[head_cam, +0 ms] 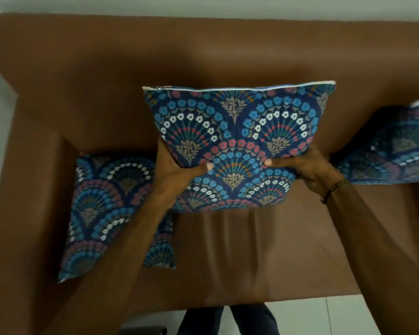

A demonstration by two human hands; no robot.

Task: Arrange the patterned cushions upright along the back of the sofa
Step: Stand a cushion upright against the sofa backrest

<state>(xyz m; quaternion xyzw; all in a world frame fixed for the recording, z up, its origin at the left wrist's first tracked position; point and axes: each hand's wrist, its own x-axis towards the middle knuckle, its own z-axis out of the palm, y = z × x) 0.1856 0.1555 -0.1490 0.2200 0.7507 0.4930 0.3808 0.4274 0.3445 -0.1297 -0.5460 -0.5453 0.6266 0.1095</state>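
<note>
A blue cushion with a fan-and-flower pattern (235,131) stands upright at the middle of the brown sofa's backrest (203,56), zipper edge on top. My left hand (177,165) grips its left side, thumb on the front. My right hand (310,168) grips its right side the same way. A second matching cushion (102,204) lies flat on the seat at the left, partly under my left forearm. A third matching cushion (392,146) leans at the right end, cut off by the frame edge.
The left armrest (29,189) bounds the seat next to the flat cushion. The brown seat (264,257) stretches in front of the held cushion. White floor tiles (324,315) and my legs show below the sofa's front edge.
</note>
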